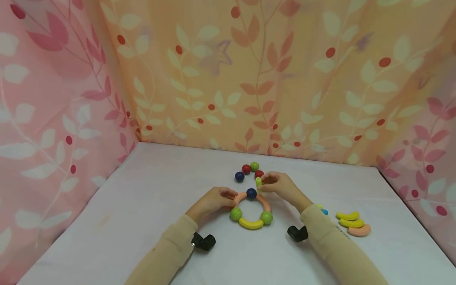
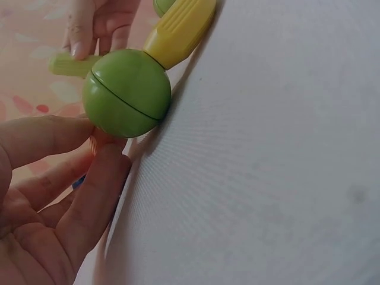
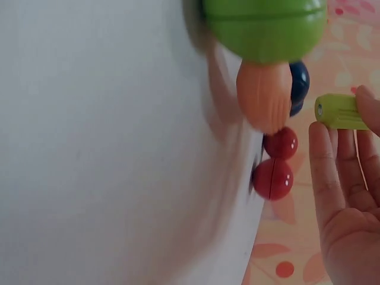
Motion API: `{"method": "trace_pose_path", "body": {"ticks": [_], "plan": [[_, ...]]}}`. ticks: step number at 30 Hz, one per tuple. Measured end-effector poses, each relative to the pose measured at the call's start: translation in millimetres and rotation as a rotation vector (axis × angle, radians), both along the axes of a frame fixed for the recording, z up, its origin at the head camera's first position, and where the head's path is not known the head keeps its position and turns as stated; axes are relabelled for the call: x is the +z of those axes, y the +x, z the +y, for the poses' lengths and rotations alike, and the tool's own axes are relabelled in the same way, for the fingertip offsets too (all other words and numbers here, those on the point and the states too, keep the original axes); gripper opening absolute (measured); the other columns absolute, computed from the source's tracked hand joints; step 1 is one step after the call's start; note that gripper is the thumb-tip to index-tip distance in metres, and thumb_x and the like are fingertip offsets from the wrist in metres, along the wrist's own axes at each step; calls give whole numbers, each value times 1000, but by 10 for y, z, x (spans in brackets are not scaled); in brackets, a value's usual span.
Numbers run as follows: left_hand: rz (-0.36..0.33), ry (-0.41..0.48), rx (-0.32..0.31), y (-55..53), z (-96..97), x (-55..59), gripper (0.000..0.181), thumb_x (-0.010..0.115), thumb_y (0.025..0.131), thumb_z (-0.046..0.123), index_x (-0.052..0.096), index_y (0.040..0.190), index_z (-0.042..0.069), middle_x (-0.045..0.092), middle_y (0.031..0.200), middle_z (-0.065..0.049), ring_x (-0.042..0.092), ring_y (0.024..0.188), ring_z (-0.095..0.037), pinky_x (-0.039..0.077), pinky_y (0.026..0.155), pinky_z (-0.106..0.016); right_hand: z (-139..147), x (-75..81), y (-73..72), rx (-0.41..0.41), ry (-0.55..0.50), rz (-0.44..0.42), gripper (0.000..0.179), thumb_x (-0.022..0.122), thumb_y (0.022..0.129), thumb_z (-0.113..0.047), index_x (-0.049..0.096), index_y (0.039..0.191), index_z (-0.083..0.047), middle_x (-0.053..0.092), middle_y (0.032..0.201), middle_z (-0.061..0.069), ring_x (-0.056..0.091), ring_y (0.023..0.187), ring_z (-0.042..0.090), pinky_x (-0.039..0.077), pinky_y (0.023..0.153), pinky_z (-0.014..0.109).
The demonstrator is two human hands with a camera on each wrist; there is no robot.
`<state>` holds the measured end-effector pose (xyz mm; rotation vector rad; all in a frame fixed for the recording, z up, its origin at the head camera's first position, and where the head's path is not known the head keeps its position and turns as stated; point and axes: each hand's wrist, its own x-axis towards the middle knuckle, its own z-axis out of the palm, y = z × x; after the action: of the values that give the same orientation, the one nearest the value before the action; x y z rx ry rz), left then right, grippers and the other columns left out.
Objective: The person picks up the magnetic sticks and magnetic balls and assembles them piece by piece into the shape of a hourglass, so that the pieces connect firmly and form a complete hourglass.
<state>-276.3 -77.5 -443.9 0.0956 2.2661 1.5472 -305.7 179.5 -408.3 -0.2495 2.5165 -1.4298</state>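
Note:
A ring of toy pieces lies on the table, made of a dark blue ball [image 1: 251, 193], two green balls [image 1: 236, 214], a yellow curved rod [image 1: 251, 224] and two orange curved rods [image 1: 264, 203]. My left hand [image 1: 215, 199] pinches the ring's left orange rod just beside a green ball [image 2: 127, 93]. Above the ring's far side, my right hand [image 1: 278, 186] holds a short yellow-green rod [image 1: 258, 182] between thumb and fingers. In the right wrist view this rod [image 3: 339, 111] shows a small metal spot on its end.
Behind the ring sit loose balls: a dark blue one [image 1: 240, 176], two red ones [image 1: 246, 169] and a green one [image 1: 254, 166]. Yellow curved rods [image 1: 351, 223] and an orange one [image 1: 359, 230] lie at the right. A blue piece [image 1: 324, 212] shows partly behind my right sleeve.

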Motion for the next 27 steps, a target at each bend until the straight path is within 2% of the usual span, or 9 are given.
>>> {"method": "trace_pose_path", "body": {"ticks": [7,15,19,22,27], "plan": [[-7,3,-3,-14,-3,2,37,77,86,16,69,122,10,71,112,-5,63,96,-14,57,89,-29,-144,-22,34,9,-70,4,33,81,83,-22,66,109,-9,70,110,5,61,101,18,52,88,26],[-8,6,-8,-18,0,0,37,77,86,16,69,121,10,71,111,-4,64,96,-13,57,89,-29,-175,-49,46,29,-61,19,28,79,83,-16,66,107,-8,70,106,5,63,102,17,52,87,27],[-15,-3,0,-21,5,-4,36,77,86,16,69,120,11,71,110,-4,63,96,-14,57,89,-29,-164,-39,59,36,-21,40,30,78,85,-17,66,110,-7,70,110,8,63,105,19,53,93,32],[-14,-5,1,-24,5,-11,35,77,86,16,69,120,11,71,110,-4,63,96,-14,57,89,-29,-133,-30,94,8,46,44,32,78,85,-19,67,113,-7,70,113,10,63,107,21,54,96,36],[-8,-15,-8,-16,-4,8,39,77,85,15,68,122,10,71,111,-5,64,95,-14,57,88,-29,-32,-13,236,-62,134,-38,37,79,84,-22,69,117,-7,70,116,10,63,104,21,56,92,35]]}}
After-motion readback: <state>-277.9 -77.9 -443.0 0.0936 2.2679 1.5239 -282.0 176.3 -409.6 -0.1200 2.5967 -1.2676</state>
